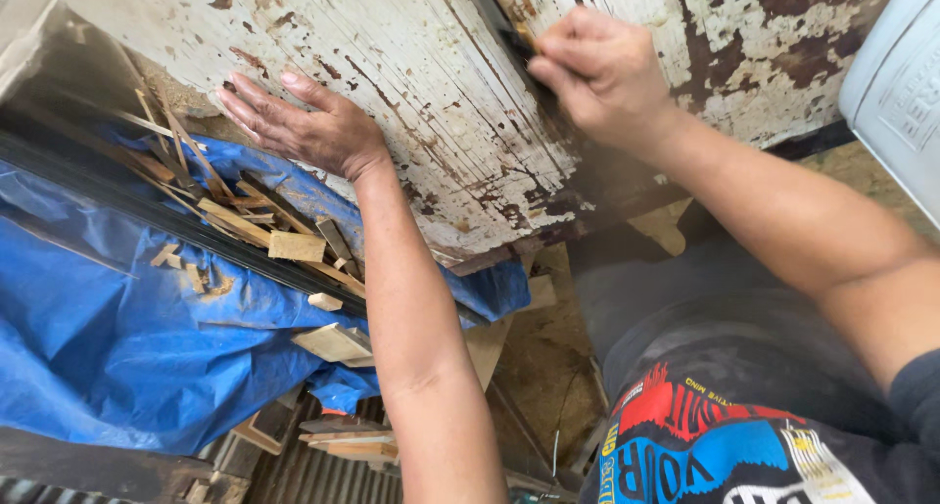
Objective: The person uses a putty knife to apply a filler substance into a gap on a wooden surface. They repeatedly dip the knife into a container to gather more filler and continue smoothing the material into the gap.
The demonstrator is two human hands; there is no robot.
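A large wooden board point(431, 83) with cracked, peeling white paint fills the top of the view. My left hand point(294, 122) lies flat on its left part, fingers spread, steadying it. My right hand point(597, 73) is closed around a small tool point(522, 40) with a dark tip and pale handle, pressed into a dark groove point(490, 14) that runs across the board. Most of the tool is hidden in my fist.
A crumpled blue tarp point(108, 347) lies at the lower left with several wood offcuts point(294, 244) and splinters on it, and a dark rail point(147, 210) crosses it. A grey-white container point(901, 83) stands at the right edge. Corrugated metal sheet point(313, 475) shows below.
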